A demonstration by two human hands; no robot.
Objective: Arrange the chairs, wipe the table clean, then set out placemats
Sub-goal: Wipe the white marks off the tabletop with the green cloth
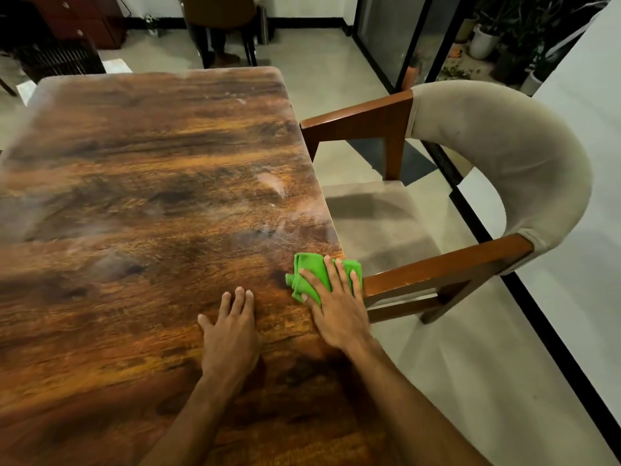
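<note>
A dark wood-grain table (151, 183) fills the left and middle of the view, with pale smears on its surface. My right hand (336, 307) presses flat, fingers straight, on a crumpled green cloth (311, 267) near the table's right edge. My left hand (232, 334) rests flat on the bare tabletop just left of it, fingers straight. A wooden armchair (487, 156) with a beige curved back and beige seat stands at the table's right side, its near armrest close to the cloth.
At the table's far end stands another dark chair (221, 15), with a person's legs behind it. A dark wooden cabinet (84, 18) is at the far left. Glass doors with black frames (403, 35) and potted plants (484, 38) lie to the right. Pale tiled floor surrounds the table.
</note>
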